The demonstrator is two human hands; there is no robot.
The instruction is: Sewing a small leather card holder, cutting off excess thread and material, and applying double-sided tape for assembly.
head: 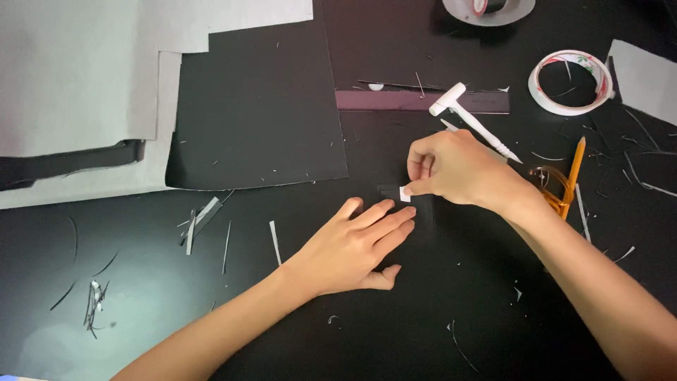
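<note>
A: What is held by the right hand (451,166)?

B: A small white tab (405,193) is pinched between its thumb and forefinger, at the centre of the view. The remaining fingers are curled in.

A: And beneath the tab?

B: A small black card piece (423,212) is seen lying flat on the black desk (437,303), hard to tell from the surface. The tab is held at its upper left edge; whether it touches the card cannot be told.

A: How is the left hand (352,247) placed?

B: It is laid flat on the desk at 7 o'clock from the tab, fingers spread and extended, nothing gripped. Its fingertips are pressed at the left edge of the card piece.

A: What is seen around the hands?

B: A white craft knife (474,121) is set at 1 o'clock from the right hand, with a dark ruler (395,101) behind it at 12. A white tape roll (570,82) is found at 2 o'clock, an orange pencil (572,176) and orange-handled scissors (553,185) at 3. A black sheet (257,106) and grey sheets (77,77) are spread at 10 o'clock. Paper slivers (204,219) are scattered at 9.
</note>
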